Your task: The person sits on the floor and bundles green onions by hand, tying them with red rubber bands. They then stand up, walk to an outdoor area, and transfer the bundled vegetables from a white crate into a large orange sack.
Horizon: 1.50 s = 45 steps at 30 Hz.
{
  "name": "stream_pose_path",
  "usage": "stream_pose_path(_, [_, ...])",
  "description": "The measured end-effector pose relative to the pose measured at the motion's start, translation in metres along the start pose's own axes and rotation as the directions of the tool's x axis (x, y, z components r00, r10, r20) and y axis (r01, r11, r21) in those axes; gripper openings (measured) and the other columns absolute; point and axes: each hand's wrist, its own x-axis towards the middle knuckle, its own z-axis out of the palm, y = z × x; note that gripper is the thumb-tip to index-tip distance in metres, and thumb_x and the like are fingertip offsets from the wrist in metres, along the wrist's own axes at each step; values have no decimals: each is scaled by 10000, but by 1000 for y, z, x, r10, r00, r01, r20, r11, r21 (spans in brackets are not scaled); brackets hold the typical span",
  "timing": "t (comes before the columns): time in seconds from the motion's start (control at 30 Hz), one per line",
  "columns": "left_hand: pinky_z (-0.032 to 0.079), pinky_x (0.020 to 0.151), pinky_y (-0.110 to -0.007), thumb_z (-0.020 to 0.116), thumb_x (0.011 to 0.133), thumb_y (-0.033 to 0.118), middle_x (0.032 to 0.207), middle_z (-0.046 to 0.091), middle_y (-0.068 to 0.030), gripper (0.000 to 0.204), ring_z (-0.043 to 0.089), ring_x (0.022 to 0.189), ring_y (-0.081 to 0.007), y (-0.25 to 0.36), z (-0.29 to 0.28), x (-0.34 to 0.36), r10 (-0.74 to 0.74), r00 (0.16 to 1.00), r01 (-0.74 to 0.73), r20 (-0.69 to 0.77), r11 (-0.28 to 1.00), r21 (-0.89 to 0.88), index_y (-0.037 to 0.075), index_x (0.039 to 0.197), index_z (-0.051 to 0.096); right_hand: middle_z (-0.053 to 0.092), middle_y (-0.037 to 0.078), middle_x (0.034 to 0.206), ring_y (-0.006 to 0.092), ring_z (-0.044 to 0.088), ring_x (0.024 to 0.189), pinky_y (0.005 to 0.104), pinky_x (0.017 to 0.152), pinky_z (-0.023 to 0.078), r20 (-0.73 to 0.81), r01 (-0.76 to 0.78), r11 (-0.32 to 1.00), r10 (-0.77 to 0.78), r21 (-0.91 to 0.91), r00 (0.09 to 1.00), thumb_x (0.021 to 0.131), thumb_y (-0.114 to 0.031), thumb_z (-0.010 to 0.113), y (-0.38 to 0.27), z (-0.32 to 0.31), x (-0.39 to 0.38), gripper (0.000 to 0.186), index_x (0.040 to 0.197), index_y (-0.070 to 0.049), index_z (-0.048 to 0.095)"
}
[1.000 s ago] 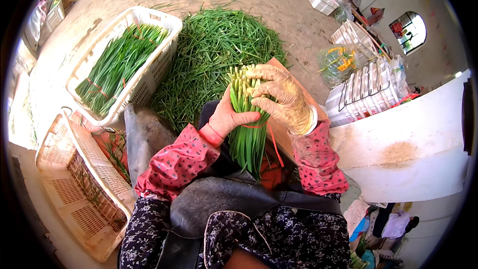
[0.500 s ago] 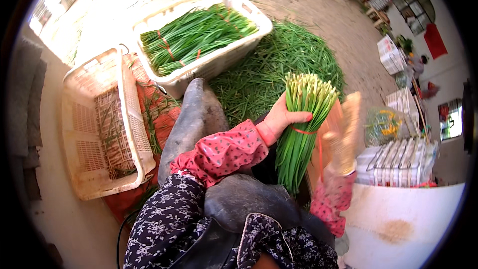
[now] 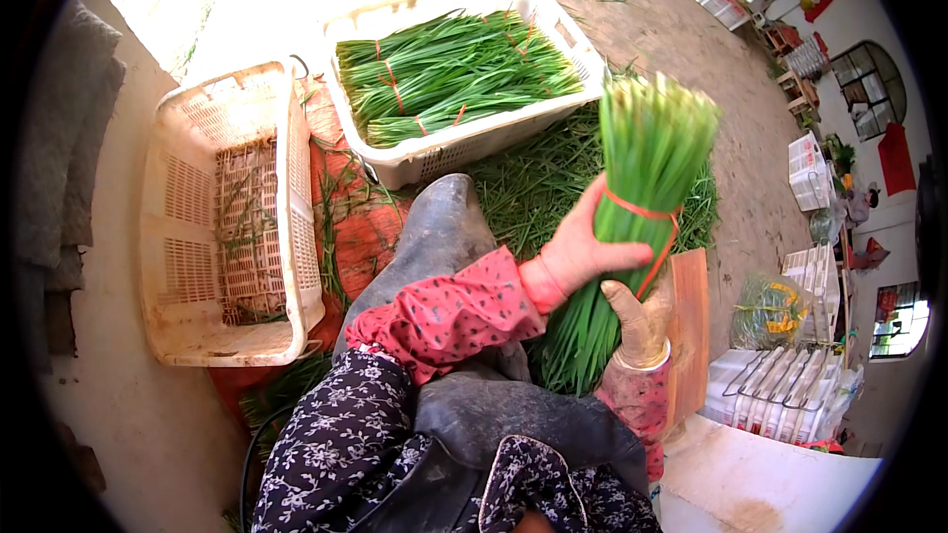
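A thick bundle of green chives (image 3: 657, 138) stands tilted over my lap, its pale cut ends upward and its leaves hanging down. My bare left hand (image 3: 588, 249) wraps round its left side, thumb across the front. Lower on the right, my right hand (image 3: 640, 324), in a tan glove, is closed around the leaves with its thumb in front. An orange-red rubber band (image 3: 632, 207) crosses the bundle above my left thumb and runs down its right side toward my gloved hand. Part of the band's loop and most of my right fingers are hidden.
A white crate (image 3: 425, 170) holding banded chive bundles (image 3: 464, 74) stands ahead. A stained crate (image 3: 296, 227) with leaf scraps lies at left. Loose green trimmings (image 3: 523, 178) cover the floor before me. Beside my right hand stands a wooden board (image 3: 688, 321); stacked white baskets (image 3: 775, 390) are farther right.
My gloved right hand has come in from the right onto the lower bundle. The bundle has risen, and the band now runs slanting down its right side. The view has shifted.
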Motion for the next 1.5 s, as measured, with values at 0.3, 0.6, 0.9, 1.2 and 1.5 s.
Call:
stream_pose_path(0.3, [516, 773, -335, 770, 649, 122, 1013, 610, -97, 607, 612, 866, -207, 134, -114, 79, 181, 956, -112, -232, 953, 281, 30, 1179, 491, 617, 51, 972, 121, 577, 810, 258, 763, 475, 143, -433, 773, 548, -464, 824, 745, -135, 707, 51, -2, -15, 669, 1343, -71, 415])
stream_pose_path(0.6, [466, 884, -316, 817, 595, 151, 1150, 583, -131, 918, 584, 1006, -202, 202, -275, 262, 441, 889, -174, 121, 81, 981, 38, 1374, 345, 667, 36, 806, 87, 615, 683, 222, 673, 494, 20, -447, 792, 499, -417, 866, 786, -107, 681, 128, 0, 3, 459, 1221, -59, 543])
stream_pose_path(0.9, [425, 940, -354, 711, 767, 409, 1171, 578, -202, 734, 550, 1096, -282, 71, -352, 382, 330, 943, 142, -40, -291, 946, 80, 1339, 391, 638, 71, 905, 248, 619, 828, 350, 718, 496, 198, -278, 596, 608, -753, 769, 815, -305, 625, 159, 16, 40, 477, 1235, -107, 513])
stream_pose_path(1.2, [376, 981, -449, 707, 696, 148, 1178, 549, -109, 340, 453, 1184, -333, -20, -337, 236, 27, 929, -347, 370, -288, 893, 101, 1021, 619, 608, 133, 947, 319, 605, 843, 404, 724, 492, 216, -254, 517, 683, -817, 697, 816, -324, 590, 171, 17, 50, 462, 1224, -121, 512])
stream_pose_path(1.5, [481, 797, -292, 630, 859, 218, 1052, 656, -78, 317, 613, 942, -167, -40, -254, 317, 268, 936, -315, 228, 348, 883, 3, 1092, 613, 600, 148, 848, 323, 602, 794, 409, 685, 485, 298, -138, 591, 577, -795, 760, 842, -282, 556, 177, 28, 38, 360, 1149, -93, 543])
